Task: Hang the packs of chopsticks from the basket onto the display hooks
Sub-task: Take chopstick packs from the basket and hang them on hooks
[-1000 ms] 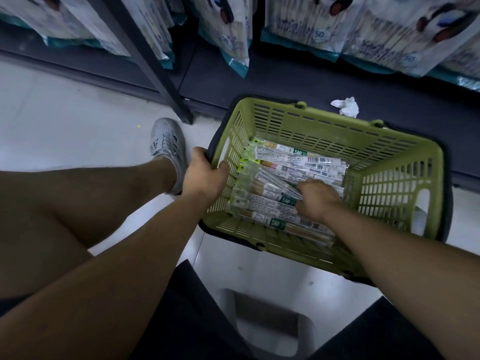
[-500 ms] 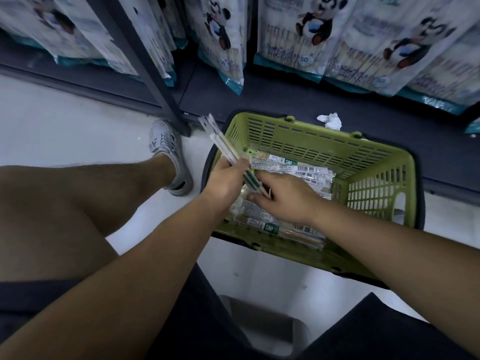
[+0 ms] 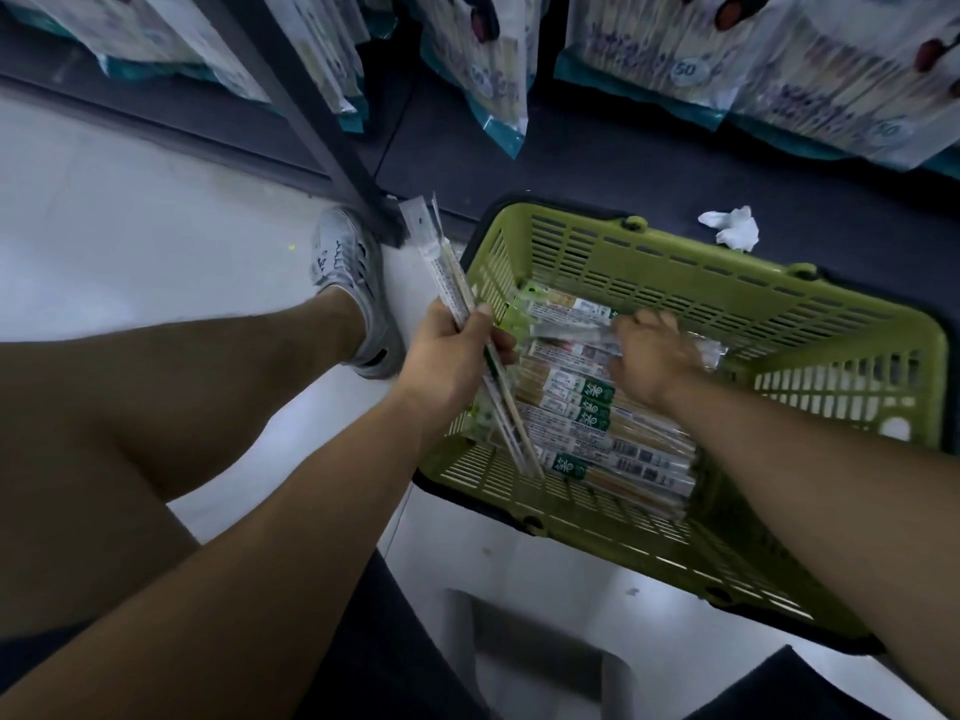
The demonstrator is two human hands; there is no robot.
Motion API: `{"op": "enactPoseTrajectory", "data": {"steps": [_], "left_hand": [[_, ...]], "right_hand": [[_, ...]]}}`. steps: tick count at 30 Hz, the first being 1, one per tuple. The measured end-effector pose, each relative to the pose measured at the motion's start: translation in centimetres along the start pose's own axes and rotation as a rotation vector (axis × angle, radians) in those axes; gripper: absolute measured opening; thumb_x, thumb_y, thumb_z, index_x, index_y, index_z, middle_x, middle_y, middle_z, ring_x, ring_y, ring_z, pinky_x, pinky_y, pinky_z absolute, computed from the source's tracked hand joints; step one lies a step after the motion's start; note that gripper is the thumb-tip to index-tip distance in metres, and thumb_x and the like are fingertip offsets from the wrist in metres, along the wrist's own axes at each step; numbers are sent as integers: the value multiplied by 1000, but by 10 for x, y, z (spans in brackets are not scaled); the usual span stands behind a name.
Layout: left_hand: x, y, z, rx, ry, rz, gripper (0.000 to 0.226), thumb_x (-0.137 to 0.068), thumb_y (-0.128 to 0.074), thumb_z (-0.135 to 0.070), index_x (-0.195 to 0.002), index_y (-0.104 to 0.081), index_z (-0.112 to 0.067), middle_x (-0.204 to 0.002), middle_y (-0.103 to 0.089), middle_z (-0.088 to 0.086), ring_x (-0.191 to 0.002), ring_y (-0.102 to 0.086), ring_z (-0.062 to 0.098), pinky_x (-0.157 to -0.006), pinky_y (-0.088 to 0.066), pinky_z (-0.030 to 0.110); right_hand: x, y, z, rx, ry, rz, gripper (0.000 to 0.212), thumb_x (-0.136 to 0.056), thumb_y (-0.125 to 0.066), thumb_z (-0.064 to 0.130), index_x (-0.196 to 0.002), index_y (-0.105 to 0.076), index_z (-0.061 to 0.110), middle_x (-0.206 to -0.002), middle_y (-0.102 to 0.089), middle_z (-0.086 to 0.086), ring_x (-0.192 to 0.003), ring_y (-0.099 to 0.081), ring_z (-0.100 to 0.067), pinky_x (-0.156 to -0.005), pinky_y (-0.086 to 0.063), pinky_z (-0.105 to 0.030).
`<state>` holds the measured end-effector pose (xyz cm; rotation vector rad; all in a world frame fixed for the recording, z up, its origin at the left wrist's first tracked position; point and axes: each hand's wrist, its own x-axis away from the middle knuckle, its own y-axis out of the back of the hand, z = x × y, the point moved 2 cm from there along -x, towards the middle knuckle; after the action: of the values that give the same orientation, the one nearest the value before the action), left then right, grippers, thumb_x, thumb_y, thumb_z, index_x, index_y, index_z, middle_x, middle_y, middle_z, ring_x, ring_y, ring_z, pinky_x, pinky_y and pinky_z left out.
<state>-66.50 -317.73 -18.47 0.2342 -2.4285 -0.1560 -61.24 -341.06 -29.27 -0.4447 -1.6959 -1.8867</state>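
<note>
With its chopstick pack [image 3: 442, 254] now gripped by the left hand [image 3: 447, 350] above the rim of the green basket [image 3: 727, 283], the right hand [image 3: 649, 358] is back inside, curling round another pack [image 3: 563, 332]: still gathering, nothing hung yet.

The right hand [image 3: 649, 356] is motion-blurred, so its hold on the clear pack [image 3: 566, 332] at its 9 o'clock cannot be told. The hanging bags [image 3: 779, 70] at 12 o'clock run off the top edge, and the left hand [image 3: 447, 356] covers the held packs' [image 3: 447, 272] middle.

Slotted green plastic basket [image 3: 675, 283], glossy film packs [image 3: 597, 407]
</note>
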Motion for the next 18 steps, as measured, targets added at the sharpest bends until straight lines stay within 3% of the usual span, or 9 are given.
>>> {"op": "enactPoseTrajectory", "data": {"steps": [5, 9, 11, 13, 16, 18], "left_hand": [[-7, -4, -2, -33, 1, -16, 24, -110, -50, -27, -111, -55, -4, -79, -73, 1, -72, -74, 14, -64, -56, 30], [-5, -4, 0, -45, -5, -4, 25, -109, -50, -27, -110, -56, -2, -77, -72, 2, -76, -74, 20, -64, -59, 30], [-3, -5, 3, -50, 4, 14, 24, -110, -50, -28, -109, -56, -4, -78, -71, 4, -78, -72, 24, -71, -60, 35], [-2, -6, 7, -37, 21, 24, 19, -110, -49, -27, -109, -55, -9, -77, -69, 3, -73, -70, 20, -73, -59, 38], [-2, -8, 10, 34, 68, 7, 15, -108, -49, -20, -105, -54, -6, -71, -63, 5, -60, -66, 16, -58, -57, 30], [-4, -11, 13, 89, 105, 4, 13, -105, -50, -17, -103, -53, -4, -67, -59, 6, -54, -61, 18, -58, -60, 38]], "right_hand": [[-9, -1, 0, 15, -27, 18, 54, -95, -67, 43, -137, -52, 14, -136, -53, -14, -129, -46, -33, -103, -43, -40], [-10, 0, -1, -59, -50, 68, 51, -97, -66, 41, -139, -52, 14, -142, -47, -17, -127, -54, -35, -96, -48, -39], [-10, 0, -1, -42, -22, 77, 52, -99, -63, 39, -142, -51, 14, -144, -50, -17, -128, -55, -34, -96, -48, -38], [-7, 2, -2, -25, 6, 90, 51, -101, -58, 38, -144, -49, 13, -142, -55, -16, -126, -56, -33, -95, -48, -37], [4, 6, -3, -43, 45, 110, 56, -104, -53, 39, -152, -40, 14, -144, -55, -16, -126, -56, -34, -97, -47, -37], [16, 14, 1, -75, 93, 100, 54, -103, -53, 39, -150, -42, 13, -133, -60, -17, -115, -59, -34, -90, -50, -38]]}}
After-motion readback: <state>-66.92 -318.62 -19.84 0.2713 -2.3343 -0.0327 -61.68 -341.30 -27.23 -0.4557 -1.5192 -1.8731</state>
